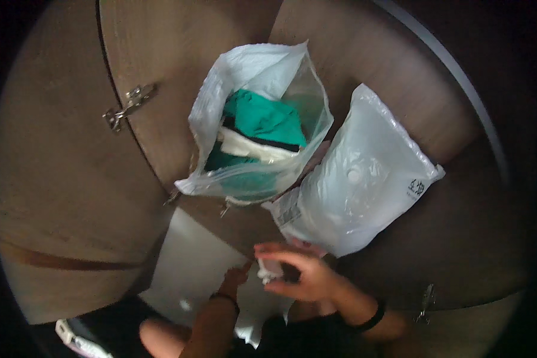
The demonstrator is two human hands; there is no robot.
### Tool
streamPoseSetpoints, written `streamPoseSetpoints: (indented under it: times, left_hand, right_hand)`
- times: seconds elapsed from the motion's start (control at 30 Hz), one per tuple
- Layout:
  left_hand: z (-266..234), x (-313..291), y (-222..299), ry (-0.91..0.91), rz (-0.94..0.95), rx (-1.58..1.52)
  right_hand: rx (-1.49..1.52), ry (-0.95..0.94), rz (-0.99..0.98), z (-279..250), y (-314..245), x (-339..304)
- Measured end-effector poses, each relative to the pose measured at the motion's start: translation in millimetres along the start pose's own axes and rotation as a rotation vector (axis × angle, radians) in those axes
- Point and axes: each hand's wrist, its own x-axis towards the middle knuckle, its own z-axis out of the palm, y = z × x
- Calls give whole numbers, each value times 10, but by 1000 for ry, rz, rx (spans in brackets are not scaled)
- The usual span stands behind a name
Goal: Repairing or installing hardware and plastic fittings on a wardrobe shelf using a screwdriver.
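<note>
My right hand (304,277) is curled, with thumb and fingers around a small white and clear object (267,271) whose kind I cannot make out. Just left of it, my left hand (237,277) is closed over a smooth white panel (191,256); what its fingers grip, if anything, is hidden. Ahead stands an open clear and white plastic bag (244,62), its mouth wide. Folded green cloth (268,122) and cream cloth (259,149) lie inside. To the right, above my right hand, leans a second translucent plastic bag (370,191) with a round white valve on its face.
Brown wood-look panels surround the bags, with a metal hinge (128,107) on the left and another hinge (425,303) at the lower right. A pale strip (453,65) curves along the upper right. A white object (80,341) lies at the lower left.
</note>
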Motion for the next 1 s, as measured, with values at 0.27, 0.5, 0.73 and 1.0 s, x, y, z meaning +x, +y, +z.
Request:
streamPoseSetpoints:
  times: [0.27, 0.5, 0.73, 1.0]
  left_hand:
    - [487, 91, 255, 166, -144, 33]
    - [729, 380, -132, 460, 194, -181]
    - [-562, -606, 702, 344, 170, -561]
    - [-2004, -2863, 1743, 497, 676, -1052]
  right_hand:
    - [5, 13, 57, -57, 295, 44]
    - [193, 70, 118, -41, 358, 113]
    - [460, 222, 173, -298, 392, -95]
    - [1060, 176, 425, -494, -156, 77]
